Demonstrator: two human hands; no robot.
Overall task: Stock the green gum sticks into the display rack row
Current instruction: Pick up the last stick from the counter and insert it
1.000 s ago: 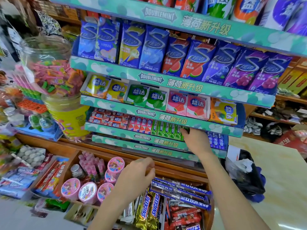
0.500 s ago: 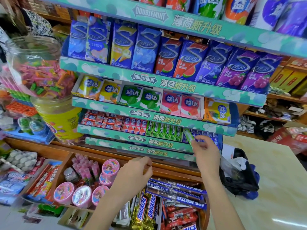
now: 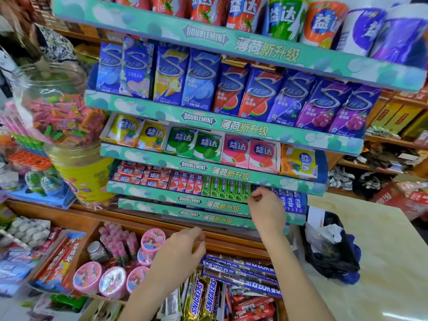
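Several green gum sticks [image 3: 223, 190] stand upright side by side in the lower row of the teal display rack [image 3: 148, 193], between red-and-white sticks on the left and blue sticks [image 3: 290, 201] on the right. My right hand [image 3: 268, 210] reaches up to the right end of the green row, its fingertips pinched on the rightmost green stick, which stands in line with the others. My left hand [image 3: 181, 251] hovers lower, above the wooden candy tray, with its back to the camera and fingers curled. What it holds is hidden.
Upper rack shelves carry flat gum packs and bottles. Two big candy jars [image 3: 78, 172] stand to the left of the rack. Below lie a wooden tray with pink tubs [image 3: 88, 278], Snickers bars [image 3: 203, 295] and blue chocolate bars. A black bag [image 3: 331, 256] sits on the pale counter [image 3: 382, 262] to the right.
My right hand pulled back from the row with a tilted green stick, then moved up again and set it upright at the right end of the green row. My left hand barely moved.
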